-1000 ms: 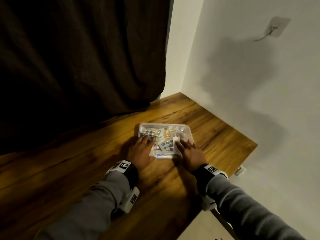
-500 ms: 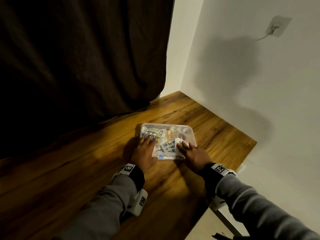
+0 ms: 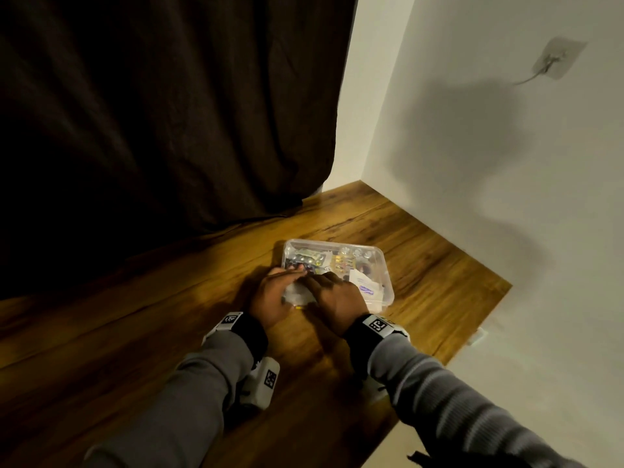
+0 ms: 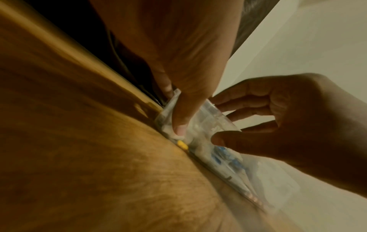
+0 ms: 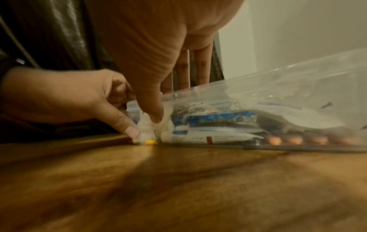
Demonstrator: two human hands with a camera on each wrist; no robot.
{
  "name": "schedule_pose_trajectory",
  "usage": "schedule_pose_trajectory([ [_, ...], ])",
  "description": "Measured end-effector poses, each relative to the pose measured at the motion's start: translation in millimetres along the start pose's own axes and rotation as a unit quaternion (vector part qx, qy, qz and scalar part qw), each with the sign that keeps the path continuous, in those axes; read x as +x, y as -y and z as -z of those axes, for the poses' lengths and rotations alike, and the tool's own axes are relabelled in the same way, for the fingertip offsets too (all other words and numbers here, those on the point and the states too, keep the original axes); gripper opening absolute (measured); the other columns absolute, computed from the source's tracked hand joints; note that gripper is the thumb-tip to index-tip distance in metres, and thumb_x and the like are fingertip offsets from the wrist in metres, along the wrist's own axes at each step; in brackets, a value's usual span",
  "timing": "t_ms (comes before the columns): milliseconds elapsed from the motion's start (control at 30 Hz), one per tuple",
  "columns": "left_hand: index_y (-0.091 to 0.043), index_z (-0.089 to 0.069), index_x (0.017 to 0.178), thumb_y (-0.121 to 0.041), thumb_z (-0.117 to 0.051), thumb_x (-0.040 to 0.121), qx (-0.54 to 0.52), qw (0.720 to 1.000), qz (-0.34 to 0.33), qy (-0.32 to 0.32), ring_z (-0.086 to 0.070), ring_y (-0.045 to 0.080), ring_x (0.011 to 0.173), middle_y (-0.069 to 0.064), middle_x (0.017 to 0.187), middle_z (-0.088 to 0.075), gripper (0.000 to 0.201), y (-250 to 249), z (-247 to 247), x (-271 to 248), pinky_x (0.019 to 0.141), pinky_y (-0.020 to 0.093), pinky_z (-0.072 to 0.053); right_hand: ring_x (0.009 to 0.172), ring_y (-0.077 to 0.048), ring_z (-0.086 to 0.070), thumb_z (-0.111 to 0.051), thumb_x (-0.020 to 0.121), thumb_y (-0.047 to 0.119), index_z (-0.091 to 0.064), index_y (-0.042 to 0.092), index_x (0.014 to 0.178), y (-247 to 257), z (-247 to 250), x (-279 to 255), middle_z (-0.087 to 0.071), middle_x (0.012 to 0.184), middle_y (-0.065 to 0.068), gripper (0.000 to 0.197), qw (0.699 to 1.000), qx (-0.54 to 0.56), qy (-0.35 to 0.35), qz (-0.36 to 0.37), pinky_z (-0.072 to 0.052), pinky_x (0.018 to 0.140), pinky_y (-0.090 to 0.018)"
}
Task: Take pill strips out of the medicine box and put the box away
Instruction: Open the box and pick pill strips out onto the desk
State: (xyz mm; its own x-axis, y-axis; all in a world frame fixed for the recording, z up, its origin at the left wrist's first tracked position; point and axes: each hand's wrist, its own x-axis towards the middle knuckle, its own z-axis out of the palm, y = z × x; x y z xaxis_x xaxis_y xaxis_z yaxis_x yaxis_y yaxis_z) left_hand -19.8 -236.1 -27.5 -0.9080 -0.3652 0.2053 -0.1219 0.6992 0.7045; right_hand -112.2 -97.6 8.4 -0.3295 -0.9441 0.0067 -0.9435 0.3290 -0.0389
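Observation:
A clear plastic medicine box (image 3: 378,261) lies on the wooden table (image 3: 169,332), packed with pill strips (image 3: 310,256). Both hands meet at its near-left corner. My left hand (image 3: 290,282) pinches that corner, its thumb (image 4: 178,125) on the near wall and a finger behind. My right hand (image 3: 317,285) grips beside it, its thumb (image 5: 152,116) on a white latch (image 5: 146,130) with a yellow tip and its fingers over the clear lid (image 5: 278,81). Through the wall I see a blue strip (image 5: 218,119), a white tube (image 5: 208,137) and an orange pill strip (image 5: 298,140).
A dark curtain (image 3: 169,113) hangs along the table's far side. A white wall (image 3: 506,197) meets the table on the right, carrying a hook (image 3: 557,62). The table's right edge (image 3: 472,336) runs just past the box.
My right hand has slid left along the box's near edge to the corner beside my left hand. The box has turned slightly on the table.

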Motion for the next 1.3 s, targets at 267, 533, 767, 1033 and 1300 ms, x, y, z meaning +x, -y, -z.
schedule_pose_trajectory([
  [267,-0.012,-0.048,0.131,-0.002,-0.058,0.078,-0.065,0.997,0.037,0.002,-0.044,0.017,0.126,0.012,0.137,-0.048,0.055,-1.3,5.2,-2.2,0.108,0.019,-0.03,0.05,-0.023,-0.061,-0.078,0.068,0.027,-0.06,0.01,0.097,19.6,-5.9,23.4,-0.069,0.076,-0.009,0.039,0.97,-0.219,0.045,0.092,-0.04,0.037,-0.023],
  [533,-0.026,-0.038,0.135,-0.007,-0.057,0.087,-0.144,0.98,0.134,-0.012,-0.044,0.025,0.128,0.007,0.137,-0.05,0.055,2.8,6.8,-9.5,0.105,0.029,-0.034,0.124,-0.063,-0.036,-0.021,0.098,-0.001,-0.011,-0.011,0.143,55.2,8.0,28.1,-0.028,0.142,-0.041,0.047,0.957,-0.232,0.159,0.07,-0.038,0.093,-0.072],
  [767,-0.009,-0.031,0.14,0.006,-0.065,0.075,-0.078,0.99,0.12,-0.011,-0.044,0.033,0.129,0.019,0.141,-0.044,0.075,-2.3,9.0,-6.4,0.105,0.033,-0.034,0.114,-0.039,-0.056,-0.03,0.1,0.009,-0.048,-0.001,0.129,54.9,49.3,10.2,-0.053,0.13,-0.022,0.036,0.979,-0.158,0.118,0.05,-0.048,0.085,-0.046],
  [1033,-0.007,-0.055,0.12,-0.024,-0.058,0.088,-0.153,0.969,0.189,-0.039,-0.062,0.029,0.107,0.015,0.118,-0.065,0.036,-4.7,4.1,-0.6,0.088,0.037,-0.049,0.07,-0.026,-0.057,-0.046,0.091,0.021,-0.062,0.017,0.109,3.3,120.7,35.3,-0.061,0.08,-0.002,0.024,0.98,-0.195,-0.032,0.001,-0.036,0.061,-0.031],
  [1300,0.002,-0.053,0.12,-0.005,-0.046,0.093,-0.134,0.974,0.183,0.0,-0.063,0.037,0.073,0.028,0.09,-0.066,0.029,-11.2,5.0,-12.3,0.066,0.03,-0.043,0.094,-0.036,-0.066,-0.046,0.091,0.013,-0.067,0.027,0.11,-72.1,134.4,82.9,-0.071,0.107,-0.012,0.032,0.977,-0.161,-0.113,-0.076,-0.049,0.075,-0.036],
])
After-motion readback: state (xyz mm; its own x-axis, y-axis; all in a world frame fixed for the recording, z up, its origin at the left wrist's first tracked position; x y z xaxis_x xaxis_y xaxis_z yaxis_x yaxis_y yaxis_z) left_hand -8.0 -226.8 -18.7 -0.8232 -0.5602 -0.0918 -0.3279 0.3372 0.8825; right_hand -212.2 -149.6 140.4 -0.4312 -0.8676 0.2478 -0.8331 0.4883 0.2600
